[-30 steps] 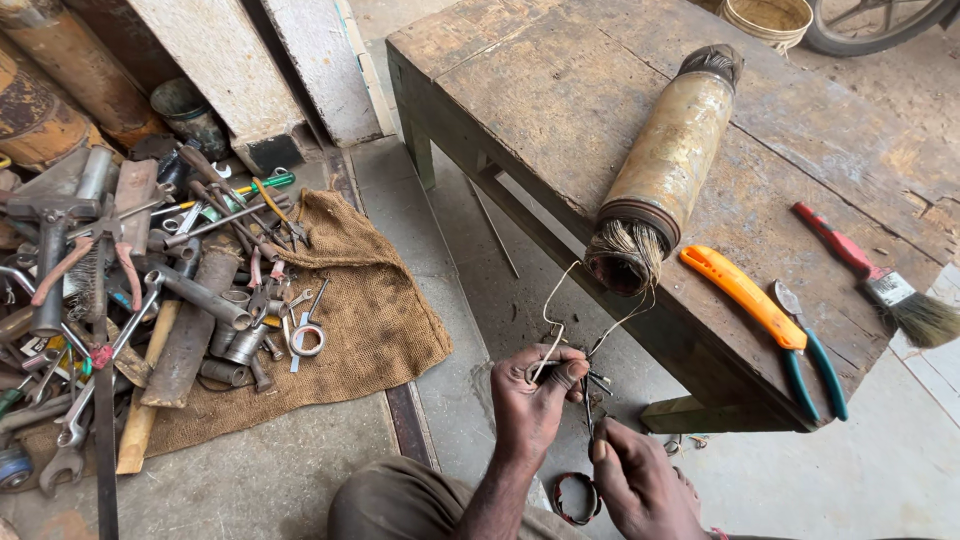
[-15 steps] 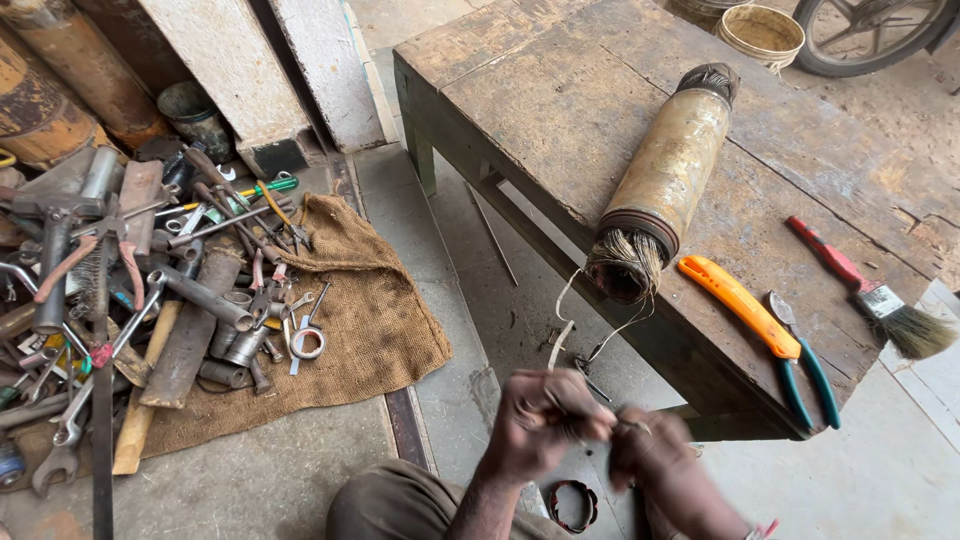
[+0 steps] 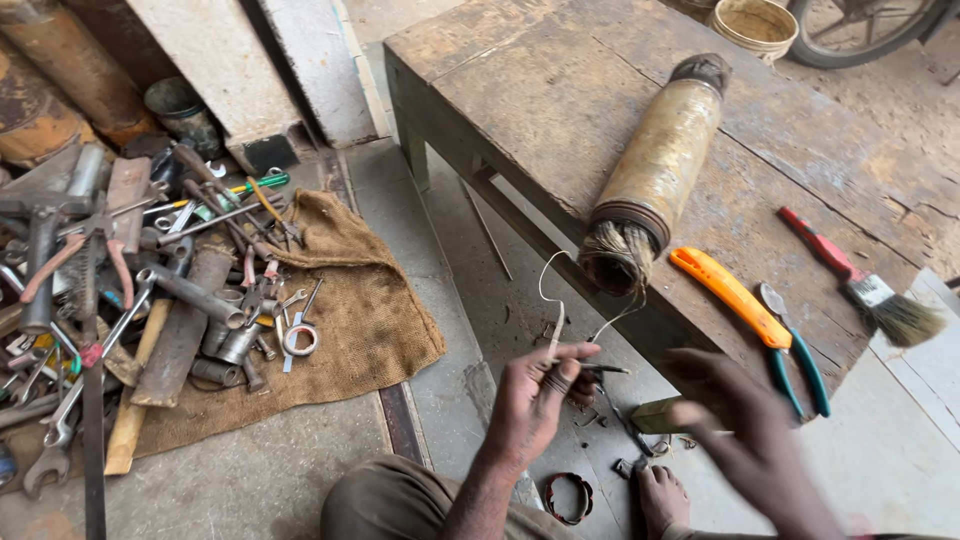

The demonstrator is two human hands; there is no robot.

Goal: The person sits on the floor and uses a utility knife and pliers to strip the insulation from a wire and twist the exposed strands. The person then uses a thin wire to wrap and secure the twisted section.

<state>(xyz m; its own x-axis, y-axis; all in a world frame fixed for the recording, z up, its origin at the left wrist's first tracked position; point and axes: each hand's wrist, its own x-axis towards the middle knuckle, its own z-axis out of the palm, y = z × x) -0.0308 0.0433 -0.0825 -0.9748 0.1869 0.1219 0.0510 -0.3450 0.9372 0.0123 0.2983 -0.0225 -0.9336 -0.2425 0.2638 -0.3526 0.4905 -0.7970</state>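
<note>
Worn wooden workbench (image 3: 560, 90). On it: 1 brass-coloured cylinder (image 3: 655, 170), frayed end overhanging the near edge; right of the cylinder, 1 orange-handled tool (image 3: 725, 295), 1 green-handled pliers (image 3: 795, 355), 1 red-handled paintbrush (image 3: 860, 280).

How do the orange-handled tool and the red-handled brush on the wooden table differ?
The orange-handled tool lies nearer the table's front edge, close to the cylinder; the red-handled brush lies farther right. The tool ends in green-tipped grips over the edge; the brush ends in frayed bristles. Both lie flat at a similar slant, untouched by either hand.
</note>
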